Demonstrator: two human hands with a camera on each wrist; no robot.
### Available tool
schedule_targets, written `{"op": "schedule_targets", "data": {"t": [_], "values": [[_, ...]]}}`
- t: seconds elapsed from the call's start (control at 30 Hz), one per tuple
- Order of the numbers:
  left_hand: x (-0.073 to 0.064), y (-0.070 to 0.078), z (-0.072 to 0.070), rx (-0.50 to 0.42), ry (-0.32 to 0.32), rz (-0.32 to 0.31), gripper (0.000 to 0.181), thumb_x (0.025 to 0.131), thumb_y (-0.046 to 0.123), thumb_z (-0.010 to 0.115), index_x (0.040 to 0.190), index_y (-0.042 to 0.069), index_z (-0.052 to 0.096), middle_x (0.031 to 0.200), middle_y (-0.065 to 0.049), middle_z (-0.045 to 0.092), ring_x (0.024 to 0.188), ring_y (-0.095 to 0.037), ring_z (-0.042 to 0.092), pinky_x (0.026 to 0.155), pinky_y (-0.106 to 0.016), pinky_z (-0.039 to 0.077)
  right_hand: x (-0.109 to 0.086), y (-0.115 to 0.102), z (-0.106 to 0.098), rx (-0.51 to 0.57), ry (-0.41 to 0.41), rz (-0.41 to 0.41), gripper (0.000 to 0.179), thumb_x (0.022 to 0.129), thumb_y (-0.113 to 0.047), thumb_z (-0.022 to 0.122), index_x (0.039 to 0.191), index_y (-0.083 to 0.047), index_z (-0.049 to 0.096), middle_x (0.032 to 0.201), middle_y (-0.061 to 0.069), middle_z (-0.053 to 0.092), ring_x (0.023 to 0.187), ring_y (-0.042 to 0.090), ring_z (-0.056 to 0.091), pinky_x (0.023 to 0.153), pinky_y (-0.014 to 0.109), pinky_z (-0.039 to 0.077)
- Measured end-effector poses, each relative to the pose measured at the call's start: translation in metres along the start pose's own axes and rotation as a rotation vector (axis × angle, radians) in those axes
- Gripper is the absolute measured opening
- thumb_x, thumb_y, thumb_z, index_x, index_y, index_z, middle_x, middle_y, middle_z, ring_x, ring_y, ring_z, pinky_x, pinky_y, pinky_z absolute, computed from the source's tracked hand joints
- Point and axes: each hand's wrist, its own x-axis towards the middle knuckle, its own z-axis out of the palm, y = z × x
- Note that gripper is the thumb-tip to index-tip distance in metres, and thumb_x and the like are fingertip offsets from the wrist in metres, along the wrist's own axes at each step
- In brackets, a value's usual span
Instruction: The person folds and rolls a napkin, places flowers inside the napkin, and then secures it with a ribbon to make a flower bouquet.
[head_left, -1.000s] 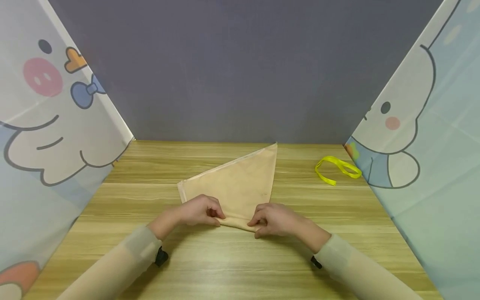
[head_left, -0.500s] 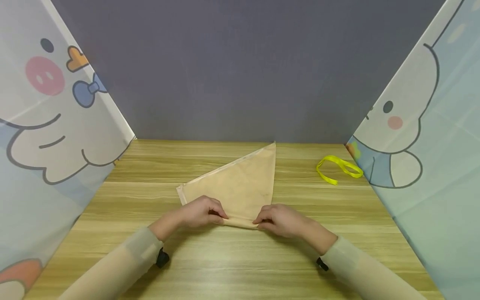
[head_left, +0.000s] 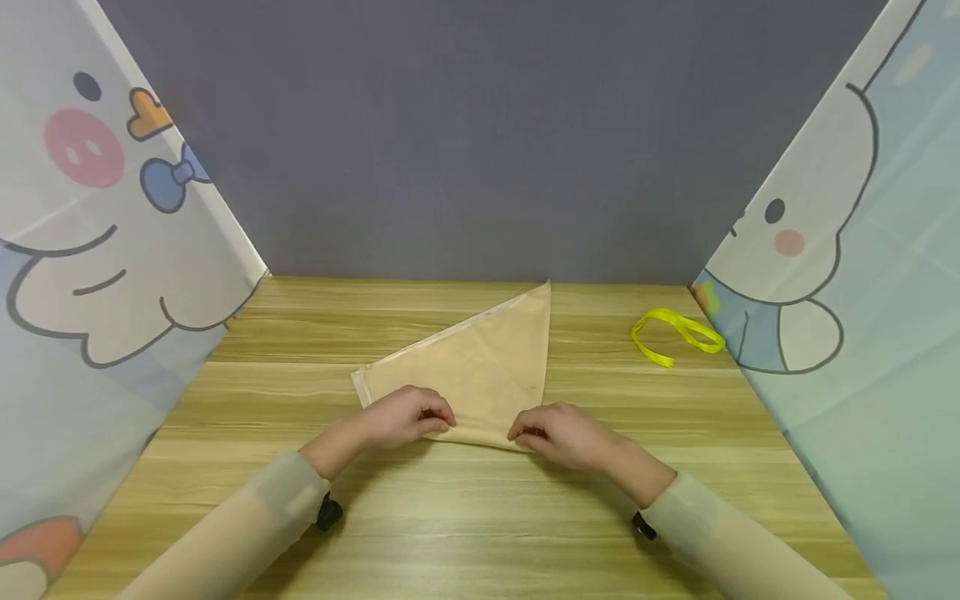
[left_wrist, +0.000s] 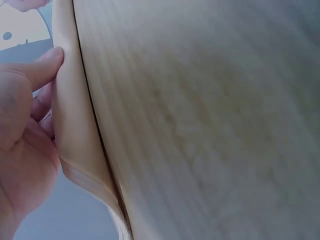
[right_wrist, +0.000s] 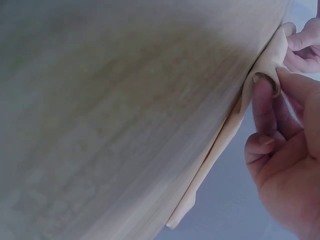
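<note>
Pinches beige cloth by near edge, now slightly farther forward, in left hand and right hand, likely advancing rolling.

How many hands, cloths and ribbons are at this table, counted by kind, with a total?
Hands: 2 (the left hand and the right hand)
Cloths: 1 (the beige cloth)
Ribbons: 1 (the yellow ribbon)
Total: 4
</note>
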Motion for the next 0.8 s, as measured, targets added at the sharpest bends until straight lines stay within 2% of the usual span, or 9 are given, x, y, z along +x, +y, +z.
{"op": "schedule_targets", "data": {"t": [0.13, 0.27, 0.43, 0.6, 0.8], "values": [[0.0000, 0.0013, -0.0006, 0.079, 0.010, 0.030, 0.012, 0.107, 0.015, 0.073, 0.111, 0.012, 0.084, 0.106, 0.003, 0.076, 0.094, -0.004, 0.068, 0.085, -0.026, 0.060, 0.0010, -0.0005, 0.0005, -0.057, -0.007, 0.004, 0.012, 0.109, -0.021, 0.071, 0.113, -0.023, 0.082, 0.110, -0.009, 0.080, 0.100, 0.006, 0.073, 0.088, 0.033, 0.062], [-0.0011, 0.0009, -0.0012, 0.153, 0.033, 0.056, 0.013, 0.106, 0.016, 0.076, 0.113, 0.014, 0.086, 0.104, 0.005, 0.070, 0.089, -0.002, 0.060, 0.083, -0.025, 0.056, 0.0014, -0.0008, 0.0021, -0.108, 0.013, -0.006, 0.011, 0.107, -0.022, 0.075, 0.112, -0.023, 0.085, 0.107, -0.011, 0.073, 0.097, 0.005, 0.067, 0.085, 0.028, 0.059], [-0.0033, 0.0018, -0.0027, 0.212, 0.042, 0.065, 0.017, 0.099, 0.022, 0.083, 0.115, 0.019, 0.088, 0.108, 0.009, 0.066, 0.097, -0.005, 0.056, 0.094, -0.035, 0.050, 0.0026, -0.0012, 0.0028, -0.134, 0.024, -0.021, 0.013, 0.100, -0.026, 0.083, 0.112, -0.020, 0.087, 0.103, -0.011, 0.065, 0.092, 0.002, 0.058, 0.080, 0.021, 0.055], [-0.0027, 0.0034, -0.0038, 0.202, 0.006, 0.052, 0.025, 0.095, 0.026, 0.089, 0.118, 0.018, 0.087, 0.111, 0.012, 0.064, 0.105, -0.008, 0.057, 0.102, -0.041, 0.047, 0.0030, -0.0019, 0.0013, -0.119, -0.017, -0.009, 0.022, 0.095, -0.028, 0.088, 0.114, -0.018, 0.086, 0.102, -0.012, 0.067, 0.090, 0.000, 0.056, 0.080, 0.021, 0.054], [0.0018, 0.0033, -0.0022, 0.144, -0.044, 0.072, 0.019, 0.099, 0.026, 0.084, 0.116, 0.016, 0.087, 0.105, 0.013, 0.068, 0.100, -0.003, 0.059, 0.098, -0.033, 0.050, 0.0002, -0.0002, -0.0011, -0.107, -0.033, 0.002, 0.022, 0.094, -0.027, 0.089, 0.114, -0.019, 0.086, 0.101, -0.012, 0.068, 0.086, -0.002, 0.056, 0.077, 0.021, 0.053]]}}
